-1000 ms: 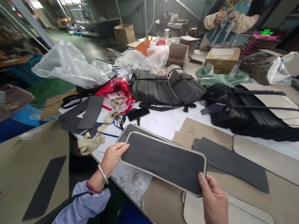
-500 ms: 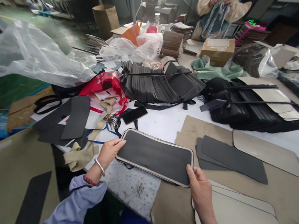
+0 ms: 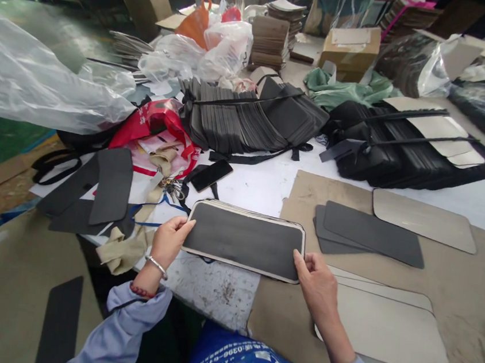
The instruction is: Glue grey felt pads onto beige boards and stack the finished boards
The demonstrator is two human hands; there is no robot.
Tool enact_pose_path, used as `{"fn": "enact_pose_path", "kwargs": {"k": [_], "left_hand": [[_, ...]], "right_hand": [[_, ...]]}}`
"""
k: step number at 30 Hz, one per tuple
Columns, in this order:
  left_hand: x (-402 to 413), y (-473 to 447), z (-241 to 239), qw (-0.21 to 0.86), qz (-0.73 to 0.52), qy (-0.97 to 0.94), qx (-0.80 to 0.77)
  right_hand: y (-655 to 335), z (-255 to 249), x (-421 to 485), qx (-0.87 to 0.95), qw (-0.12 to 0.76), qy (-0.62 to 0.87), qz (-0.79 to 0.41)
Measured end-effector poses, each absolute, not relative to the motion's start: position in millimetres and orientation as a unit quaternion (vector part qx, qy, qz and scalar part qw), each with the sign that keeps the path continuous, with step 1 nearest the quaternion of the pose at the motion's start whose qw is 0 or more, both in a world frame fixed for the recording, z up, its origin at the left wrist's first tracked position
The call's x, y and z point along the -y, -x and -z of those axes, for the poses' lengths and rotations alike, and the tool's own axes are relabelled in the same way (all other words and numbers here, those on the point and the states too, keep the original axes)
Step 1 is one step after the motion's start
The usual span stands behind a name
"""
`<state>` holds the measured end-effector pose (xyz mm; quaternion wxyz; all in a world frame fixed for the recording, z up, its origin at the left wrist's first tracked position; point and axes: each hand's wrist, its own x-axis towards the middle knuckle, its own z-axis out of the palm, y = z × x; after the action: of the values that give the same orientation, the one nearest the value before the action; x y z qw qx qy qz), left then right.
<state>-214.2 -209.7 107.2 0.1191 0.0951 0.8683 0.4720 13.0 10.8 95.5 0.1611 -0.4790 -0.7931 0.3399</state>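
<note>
Table with panel stack, cardboard, phone

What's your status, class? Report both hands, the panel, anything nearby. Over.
Left hand on black panel, left end; right hand on right end. Panel tops a stack at the table edge. Phone and keys just beyond, apart.

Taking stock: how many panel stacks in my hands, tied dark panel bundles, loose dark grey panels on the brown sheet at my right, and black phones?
Beige-rimmed dark panel stack in left hand, right hand: 1
Tied dark panel bundles: 2
Loose dark grey panels on brown cardboard sheet: 2
Black phone: 1
Total: 6
</note>
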Motion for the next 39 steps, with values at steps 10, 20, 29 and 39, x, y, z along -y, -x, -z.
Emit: {"fn": "enact_pose_path", "kwargs": {"k": [10,20,29,39], "left_hand": [[208.0,199.4,-126.8,-0.051,-0.301,-0.124,-0.944],[145.7,42.6,-81.5,0.126,-0.351,-0.393,-0.84],[83.0,-42.3,16.4,0.135,-0.203,-0.591,-0.769],[69.4,-66.8,22.3,-0.071,-0.164,-0.625,-0.76]], "right_hand": [[-31.7,-86.5,-18.3,0.803,0.123,0.502,-0.296],[-249.1,-12.9,-62.9,0.662,0.196,0.658,-0.302],[-383.1,20.7,-137.8,0.493,0.359,0.757,-0.233],[-380.7,19.3,-172.3,0.523,0.315,0.772,-0.175]]}}
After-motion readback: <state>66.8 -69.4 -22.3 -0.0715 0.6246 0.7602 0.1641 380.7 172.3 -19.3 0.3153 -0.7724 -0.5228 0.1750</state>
